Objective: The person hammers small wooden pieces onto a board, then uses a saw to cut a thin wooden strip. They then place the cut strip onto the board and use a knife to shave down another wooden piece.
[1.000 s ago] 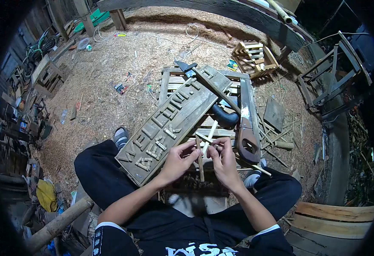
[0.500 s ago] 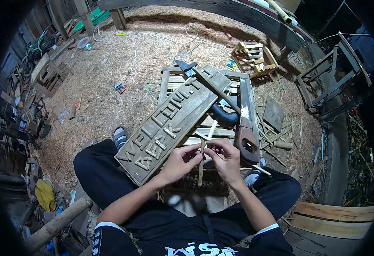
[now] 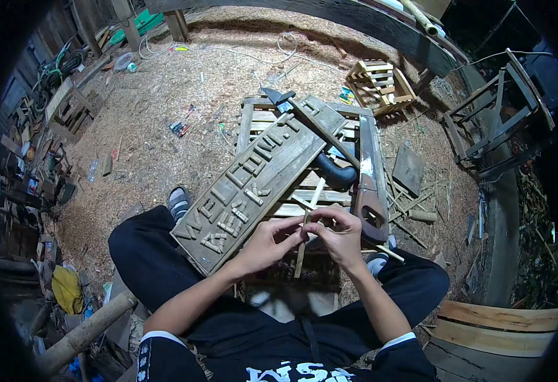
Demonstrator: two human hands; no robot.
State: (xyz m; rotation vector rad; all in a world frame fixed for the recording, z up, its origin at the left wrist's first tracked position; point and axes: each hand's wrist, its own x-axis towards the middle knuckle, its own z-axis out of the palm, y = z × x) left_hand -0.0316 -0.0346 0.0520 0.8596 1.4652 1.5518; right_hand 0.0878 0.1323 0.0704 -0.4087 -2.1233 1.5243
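Note:
A thin wooden strip (image 3: 300, 260) points down between my hands. My left hand (image 3: 271, 243) pinches it from the left side, and my right hand (image 3: 338, 237) closes on its upper part, fingertips touching those of my left. Just left of them lies a wooden board (image 3: 283, 163) with raised letters, the lower row made of small pale pieces (image 3: 215, 242). Across the board's upper end rests a hammer (image 3: 317, 130). A handsaw (image 3: 368, 200) lies on the slatted wooden stand (image 3: 245, 130), near a black curved object (image 3: 335, 172).
Thin sticks (image 3: 412, 207) and a flat wood piece (image 3: 408, 170) lie on the ground at right. A slatted crate (image 3: 398, 105) sits beyond the stand. Wooden planks (image 3: 498, 328) are at the lower right, a round pole (image 3: 88, 332) at the lower left.
My right hand has shifted slightly at the top of the strip, its fingers curling closer over it. The strip's lower end has moved a little left, and the board slightly right.

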